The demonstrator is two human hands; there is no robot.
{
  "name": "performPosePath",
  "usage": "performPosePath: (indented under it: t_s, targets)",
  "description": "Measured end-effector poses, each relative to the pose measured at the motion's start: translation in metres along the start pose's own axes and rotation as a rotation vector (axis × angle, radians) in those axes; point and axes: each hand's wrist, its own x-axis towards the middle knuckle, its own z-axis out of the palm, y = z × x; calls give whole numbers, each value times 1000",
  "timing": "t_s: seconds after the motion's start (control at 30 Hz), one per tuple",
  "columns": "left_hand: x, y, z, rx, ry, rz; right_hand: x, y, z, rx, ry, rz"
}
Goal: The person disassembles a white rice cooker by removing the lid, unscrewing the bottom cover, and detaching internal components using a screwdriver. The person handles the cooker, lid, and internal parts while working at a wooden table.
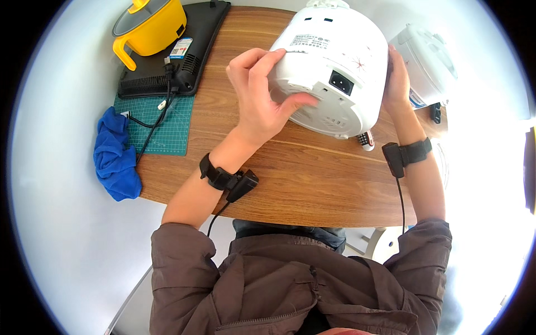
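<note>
Over the brown table [296, 187], two bare hands hold a big white cooker [335, 56] that is tipped so its round bottom shows. It is near the back of the table, a bit to the right of the middle. The left hand [265, 100] is clamped on the cooker's left side. Its thumb lies on the bottom, and its fingers are bent around the side, with a wide gap between thumb and fingers because the cooker is in it. The right hand [397, 84] grips the other side, with its palm facing in. Part of it is hidden behind the cooker, so how far apart those fingers are is hard to tell. A black plug hole [341, 82] faces the person, just right of the left thumb. Under the cooker's low edge, a small remote [366, 140] peeks out. Another white machine [427, 64] stands just past the right hand. Well off to the left, a yellow pot [153, 33] sits on a flat black thing [207, 42], near a green mat [174, 131] and a crumpled blue cloth [116, 159].
</note>
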Motion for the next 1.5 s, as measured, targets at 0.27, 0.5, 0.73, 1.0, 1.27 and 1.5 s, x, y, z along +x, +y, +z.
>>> performPosePath:
  t_s: [0.27,0.5,0.73,1.0,1.27,1.5]
  targets:
    - [10,14,4,64,-20,123,2,-63,21,-653,-148,-355]
    - [18,27,-2,204,-94,203,2,-100,90,-1147,-221,-187]
    - [35,38,-2,133,-38,187,-1,-98,95,-1256,-64,-107]
    - [47,26,23,104,126,147,-2,-97,97,-1250,-51,-141]
    - [57,27,25,66,91,136,-3,-102,93,-1247,-72,-145]
    - [53,30,15,53,-17,-3,2,-94,97,-1241,-90,-181]
